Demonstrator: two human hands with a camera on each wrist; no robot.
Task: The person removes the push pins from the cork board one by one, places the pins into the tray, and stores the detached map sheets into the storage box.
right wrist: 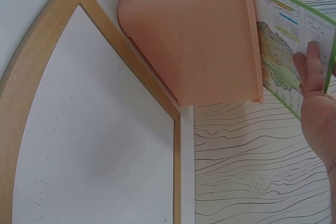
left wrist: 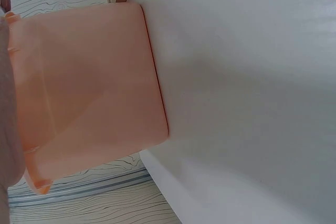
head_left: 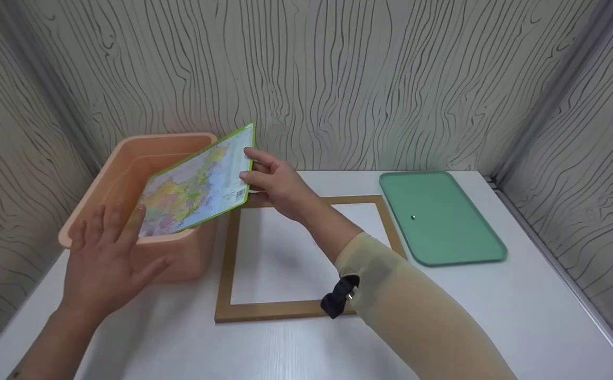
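Observation:
My right hand [head_left: 267,182] pinches the right edge of a green-bordered map board [head_left: 195,184] and holds it tilted over the peach plastic bin [head_left: 127,169]. In the right wrist view the fingers [right wrist: 313,69] lie on the map board [right wrist: 286,35] beside the bin [right wrist: 194,30]. My left hand [head_left: 106,253] hovers with spread fingers in front of the bin's near rim, under the board's lower corner, holding nothing. The left wrist view shows the bin's side [left wrist: 89,87] on the white table.
An empty wooden frame [head_left: 227,274] lies flat on the white table [head_left: 443,316] right of the bin. A green tray [head_left: 438,216] lies at the back right. Patterned walls close in the table on three sides.

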